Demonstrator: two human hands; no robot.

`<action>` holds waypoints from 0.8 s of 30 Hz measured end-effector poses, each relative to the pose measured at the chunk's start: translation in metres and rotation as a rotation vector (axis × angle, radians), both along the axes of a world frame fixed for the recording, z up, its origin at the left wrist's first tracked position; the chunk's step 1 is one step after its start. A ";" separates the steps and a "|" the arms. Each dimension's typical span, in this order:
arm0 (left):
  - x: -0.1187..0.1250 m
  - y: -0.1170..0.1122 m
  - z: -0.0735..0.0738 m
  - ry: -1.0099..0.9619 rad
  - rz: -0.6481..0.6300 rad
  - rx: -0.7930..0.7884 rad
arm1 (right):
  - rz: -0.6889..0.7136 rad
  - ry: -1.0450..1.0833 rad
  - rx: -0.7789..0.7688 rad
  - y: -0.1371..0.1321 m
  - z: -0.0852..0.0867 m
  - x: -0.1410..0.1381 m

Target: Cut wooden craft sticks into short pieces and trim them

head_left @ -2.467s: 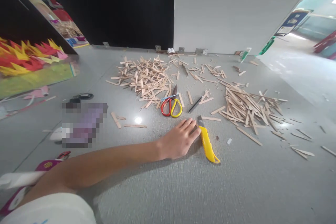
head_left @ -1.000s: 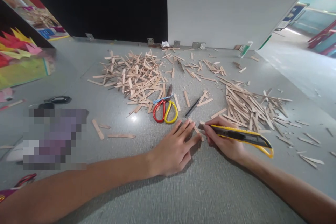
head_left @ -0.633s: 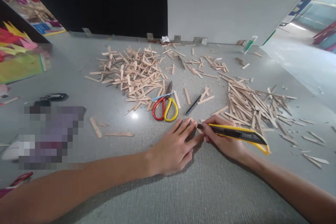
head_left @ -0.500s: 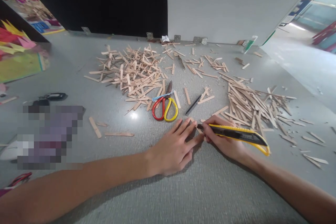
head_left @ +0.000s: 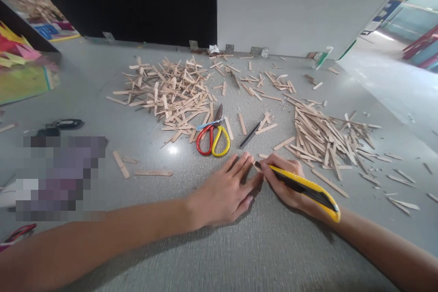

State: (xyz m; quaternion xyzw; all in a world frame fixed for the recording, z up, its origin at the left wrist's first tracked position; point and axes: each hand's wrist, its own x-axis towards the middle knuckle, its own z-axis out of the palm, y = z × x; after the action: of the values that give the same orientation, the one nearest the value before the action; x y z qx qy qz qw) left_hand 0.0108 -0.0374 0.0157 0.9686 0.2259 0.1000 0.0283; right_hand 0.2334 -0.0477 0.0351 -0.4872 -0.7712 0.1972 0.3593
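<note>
Right hand [head_left: 284, 183] clenched on yellow plastic utility knife [head_left: 310, 188]; left hand [head_left: 224, 194] flat, unclenched, pinning small wooden stick [head_left: 257, 167]; likely cutting; needs steady pull.

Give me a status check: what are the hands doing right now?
Left hand flat on floor. Right hand grips knife, tip beside left fingers. Scissors, pen lie just beyond, clear of both.

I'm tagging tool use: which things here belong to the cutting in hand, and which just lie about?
In use: left hand, right hand, yellow utility knife, stick piece at the blade.
Lying about: red-and-yellow scissors, black pen, left stick pile, right stick pile.
</note>
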 end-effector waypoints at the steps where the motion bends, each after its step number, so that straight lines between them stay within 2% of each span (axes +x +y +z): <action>1: 0.000 0.000 0.000 0.009 0.002 0.008 | 0.008 -0.001 0.003 0.000 -0.001 0.000; 12: 0.000 0.000 0.000 -0.023 0.013 -0.037 | 0.048 -0.034 -0.007 -0.001 0.004 0.005; 20: -0.002 0.002 -0.001 -0.044 -0.043 -0.072 | -0.031 0.004 -0.046 -0.003 0.000 0.007; 24: -0.003 0.002 -0.004 -0.046 -0.055 -0.097 | -0.057 0.049 -0.115 -0.001 -0.002 0.010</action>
State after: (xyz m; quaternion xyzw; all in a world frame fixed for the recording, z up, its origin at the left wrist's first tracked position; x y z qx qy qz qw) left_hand 0.0074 -0.0355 0.0119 0.9693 0.2032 0.1106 0.0833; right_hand 0.2438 -0.0488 0.0330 -0.5239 -0.7351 0.2429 0.3551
